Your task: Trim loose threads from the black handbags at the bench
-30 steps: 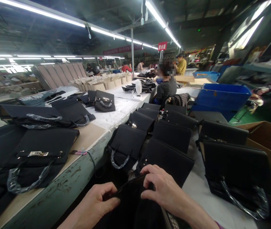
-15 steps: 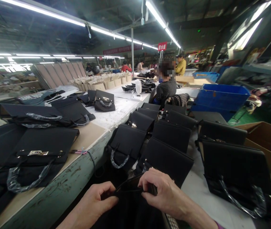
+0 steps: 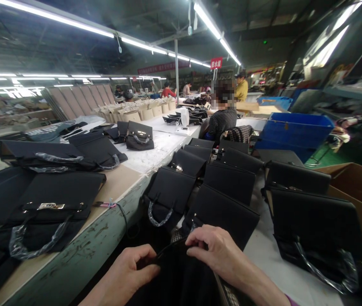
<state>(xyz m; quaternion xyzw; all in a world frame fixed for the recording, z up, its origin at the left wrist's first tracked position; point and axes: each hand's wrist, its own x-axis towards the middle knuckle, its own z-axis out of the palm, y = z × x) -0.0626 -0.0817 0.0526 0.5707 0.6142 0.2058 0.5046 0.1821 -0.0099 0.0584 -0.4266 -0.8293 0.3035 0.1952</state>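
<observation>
My left hand and my right hand both pinch the top edge of a black handbag low in the middle of the view. Thumb and fingers of each hand are closed on the bag's rim, left at its left end, right at its right end. Just beyond my hands stand rows of upright black handbags on a white surface. To my left a black handbag with a gold clasp lies flat on the long worktable, its handle wrapped in clear plastic.
More black bags and cream bags lie along the worktable. A person in a striped top sits ahead. Blue crates stand at the right, with a brown cardboard box nearer. Other workers sit far back.
My right hand has slid slightly along the bag's rim and lowered a little; the left hand keeps its pinch. Nothing else has moved.
</observation>
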